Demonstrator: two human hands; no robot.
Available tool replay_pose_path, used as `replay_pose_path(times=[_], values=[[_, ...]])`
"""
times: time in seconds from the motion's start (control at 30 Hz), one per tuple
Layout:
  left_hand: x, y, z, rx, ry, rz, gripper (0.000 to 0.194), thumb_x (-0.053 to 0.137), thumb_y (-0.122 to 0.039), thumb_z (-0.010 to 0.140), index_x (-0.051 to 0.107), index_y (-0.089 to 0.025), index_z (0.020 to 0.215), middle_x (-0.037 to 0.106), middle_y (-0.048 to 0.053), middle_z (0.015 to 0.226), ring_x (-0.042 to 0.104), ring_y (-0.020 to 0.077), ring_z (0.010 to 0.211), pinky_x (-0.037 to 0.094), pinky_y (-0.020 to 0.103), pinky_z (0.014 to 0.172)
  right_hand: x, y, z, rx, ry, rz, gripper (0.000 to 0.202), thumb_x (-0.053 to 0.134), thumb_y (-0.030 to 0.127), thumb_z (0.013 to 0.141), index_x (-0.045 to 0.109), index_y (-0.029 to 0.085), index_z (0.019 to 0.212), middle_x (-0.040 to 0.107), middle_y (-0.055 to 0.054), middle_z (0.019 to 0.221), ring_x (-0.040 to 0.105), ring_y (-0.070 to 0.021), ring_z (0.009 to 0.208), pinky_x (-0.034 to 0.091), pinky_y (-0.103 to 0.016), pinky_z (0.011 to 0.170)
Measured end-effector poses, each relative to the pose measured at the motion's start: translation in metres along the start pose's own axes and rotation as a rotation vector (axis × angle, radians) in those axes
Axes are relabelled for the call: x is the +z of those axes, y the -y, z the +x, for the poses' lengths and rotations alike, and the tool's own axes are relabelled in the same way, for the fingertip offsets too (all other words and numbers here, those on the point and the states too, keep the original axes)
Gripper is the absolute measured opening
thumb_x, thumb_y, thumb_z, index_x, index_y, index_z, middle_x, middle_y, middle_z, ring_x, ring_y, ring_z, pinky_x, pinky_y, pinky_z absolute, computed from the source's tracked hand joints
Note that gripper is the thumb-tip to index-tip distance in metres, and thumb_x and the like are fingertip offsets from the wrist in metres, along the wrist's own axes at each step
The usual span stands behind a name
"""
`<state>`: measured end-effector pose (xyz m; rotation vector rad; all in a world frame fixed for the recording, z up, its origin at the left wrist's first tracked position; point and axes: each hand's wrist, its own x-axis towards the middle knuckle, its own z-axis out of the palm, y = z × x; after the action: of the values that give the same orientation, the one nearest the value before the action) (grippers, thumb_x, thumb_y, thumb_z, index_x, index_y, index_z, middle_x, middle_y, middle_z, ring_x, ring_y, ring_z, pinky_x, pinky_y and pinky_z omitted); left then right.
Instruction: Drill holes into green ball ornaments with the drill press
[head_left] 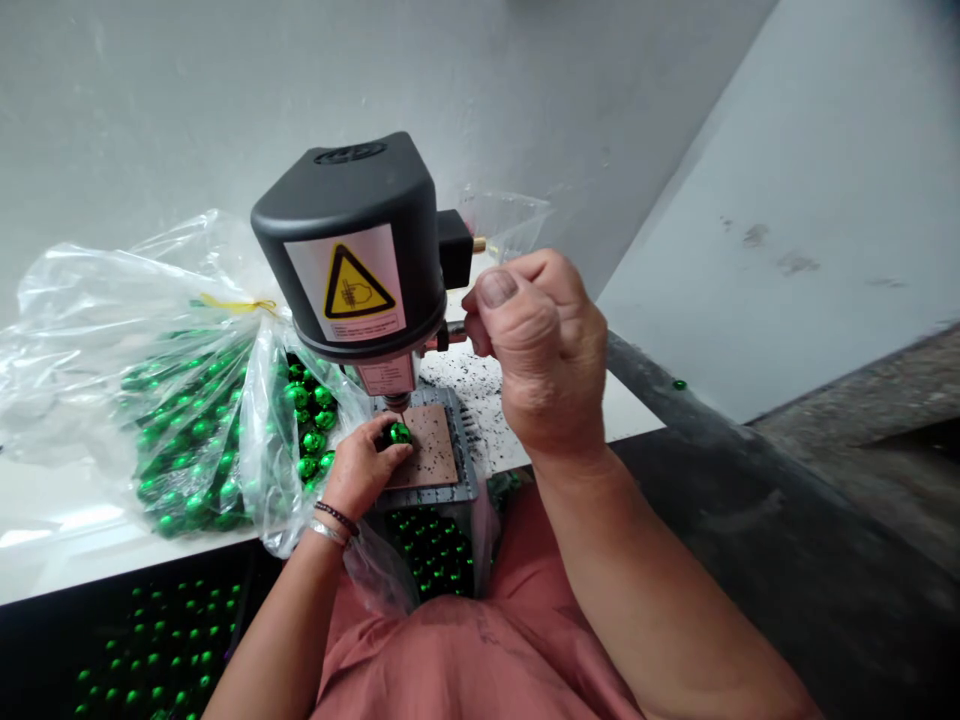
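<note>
Grey walls rise behind a white table, its top peppered with dark shavings to the right of a black-housed drilling machine. Low on the machine, a slotted grey base bears a brown board, also flecked with bits. Over that board the left hand pinches a shiny green ball between thumb and fingers — right under the thin drill bit (whether the tip is inside the ball, I cannot tell). Two bracelets circle the left wrist. The right hand is raised beside the housing, its fingers curled tightly round the end of a lever, thumb folded over. To the left, a clear plastic bag with a yellow tie holds many more green balls; others sit below the table edge — and one stray ball lies at far right near the wall.
</note>
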<state>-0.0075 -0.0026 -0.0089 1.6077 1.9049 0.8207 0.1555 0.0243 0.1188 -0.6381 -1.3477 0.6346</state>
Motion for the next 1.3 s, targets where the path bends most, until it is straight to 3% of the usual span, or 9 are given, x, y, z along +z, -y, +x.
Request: replay_pose_path(times=[0.17,0.3,0.5,0.63,0.87,1.0,1.13,1.3], values=[[-0.001,-0.002,0.001,0.017,0.04,0.091,0.046,0.065,-0.029,0.068,0.062,-0.018,0.112,0.067,0.006,0.099,0.06,0.0223,0.092,0.044,0.034,0.088,0.0,0.0,0.0,0.004,-0.012,0.001,0.03,0.048,0.044,0.081,0.043,0.019,0.065,0.033,0.006,0.051,0.039,-0.0036,0.049,0.033,-0.018,0.045],[0.003,-0.004,0.001,0.096,0.069,0.143,0.047,0.065,-0.025,0.069,0.06,-0.022,0.115,0.065,0.004,0.109,0.058,0.0206,0.101,0.041,0.034,0.094,0.001,-0.001,-0.001,0.009,-0.004,0.024,0.03,0.048,0.044,0.081,0.041,0.02,0.065,0.033,0.006,0.053,0.038,-0.0037,0.05,0.033,-0.018,0.047],[0.009,-0.003,-0.008,0.118,0.023,0.17,0.046,0.056,-0.035,0.078,0.055,-0.017,0.121,0.058,0.012,0.122,0.053,0.0232,0.113,0.038,0.035,0.098,0.0,-0.004,-0.002,-0.005,0.005,0.062,0.029,0.051,0.044,0.08,0.041,0.02,0.066,0.032,0.006,0.053,0.037,-0.0053,0.049,0.031,-0.021,0.046],[0.013,-0.002,-0.008,0.087,-0.032,0.13,0.042,0.058,-0.035,0.077,0.059,-0.018,0.116,0.06,0.01,0.12,0.053,0.0219,0.112,0.038,0.034,0.099,-0.001,-0.002,-0.004,-0.026,0.007,0.036,0.026,0.049,0.04,0.082,0.043,0.02,0.067,0.035,0.006,0.052,0.038,-0.0048,0.048,0.031,-0.021,0.046],[0.014,-0.001,-0.003,0.059,-0.028,0.054,0.042,0.064,-0.031,0.072,0.063,-0.017,0.111,0.065,0.008,0.111,0.057,0.0219,0.106,0.039,0.035,0.097,-0.001,-0.005,-0.008,-0.049,-0.017,0.023,0.025,0.051,0.036,0.08,0.044,0.019,0.063,0.038,0.006,0.052,0.038,-0.0039,0.049,0.031,-0.02,0.046],[0.013,-0.001,-0.003,0.056,-0.036,-0.024,0.04,0.066,-0.029,0.069,0.064,-0.02,0.108,0.066,0.006,0.109,0.058,0.0212,0.104,0.04,0.034,0.095,-0.006,-0.012,-0.019,-0.049,0.003,0.024,0.009,0.051,0.025,0.078,0.057,0.019,0.076,0.043,0.005,0.056,0.039,-0.004,0.05,0.035,-0.02,0.047],[0.014,0.0,-0.003,0.048,-0.021,0.01,0.041,0.065,-0.029,0.07,0.063,-0.022,0.11,0.066,0.005,0.108,0.058,0.02,0.102,0.04,0.033,0.094,-0.009,-0.015,-0.033,-0.088,0.013,-0.077,0.011,0.053,0.017,0.075,0.063,0.021,0.079,0.052,0.004,0.06,0.043,-0.0047,0.05,0.037,-0.02,0.046],[0.016,0.004,-0.003,0.05,-0.033,0.062,0.042,0.065,-0.035,0.07,0.063,-0.021,0.11,0.065,0.007,0.112,0.058,0.0205,0.103,0.04,0.031,0.093,-0.008,-0.022,-0.043,-0.143,-0.061,-0.118,0.016,0.054,0.013,0.073,0.064,0.024,0.078,0.062,0.003,0.068,0.054,-0.0076,0.06,0.046,-0.022,0.056]])
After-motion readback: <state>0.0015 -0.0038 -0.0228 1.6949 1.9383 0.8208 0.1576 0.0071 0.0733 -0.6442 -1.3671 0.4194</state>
